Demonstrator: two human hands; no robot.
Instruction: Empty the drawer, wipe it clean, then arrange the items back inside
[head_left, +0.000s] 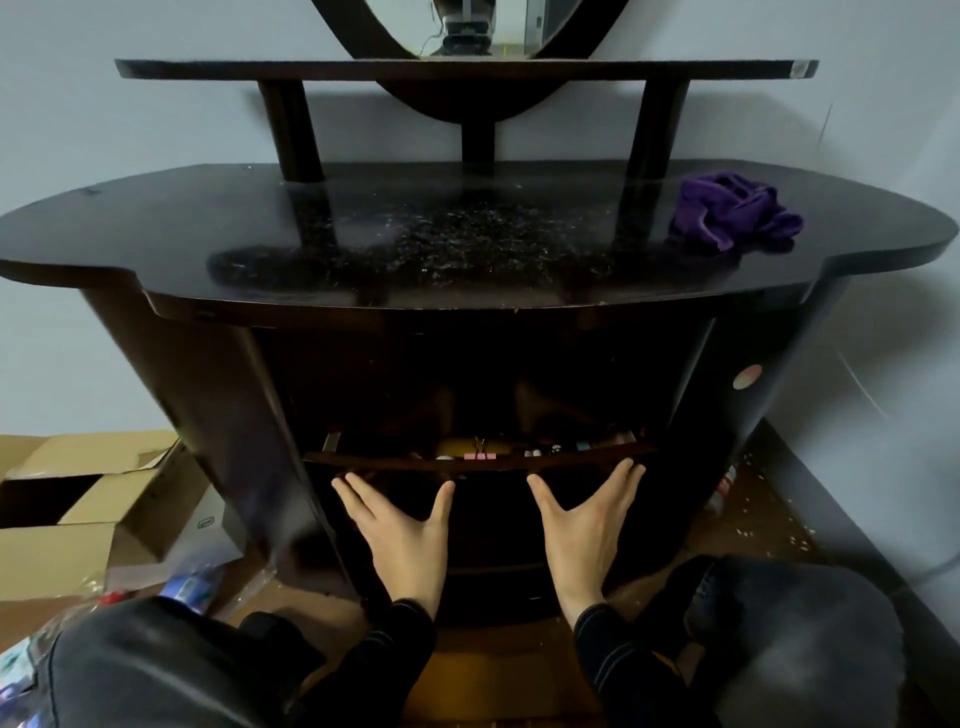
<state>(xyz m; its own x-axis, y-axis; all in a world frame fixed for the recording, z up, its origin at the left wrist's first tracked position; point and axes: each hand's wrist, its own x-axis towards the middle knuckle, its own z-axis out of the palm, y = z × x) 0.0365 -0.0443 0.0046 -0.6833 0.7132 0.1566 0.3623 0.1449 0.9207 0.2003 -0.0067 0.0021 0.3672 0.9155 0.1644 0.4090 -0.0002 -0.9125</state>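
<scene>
A dark wooden dressing table has a curved drawer low in its front, pulled out only a little. Through the gap I see small items: a yellow object, pink binder clips and small dark and white pieces. My left hand and my right hand lie flat against the drawer front, fingers spread, fingertips just under its top edge. Neither hand holds anything. A crumpled purple cloth lies on the right side of the tabletop.
The tabletop's middle is dusty and scratched. Open cardboard boxes and plastic wrappers sit on the floor at the left. A small bottle and scattered crumbs lie on the floor at the right. My knees frame the bottom of the view.
</scene>
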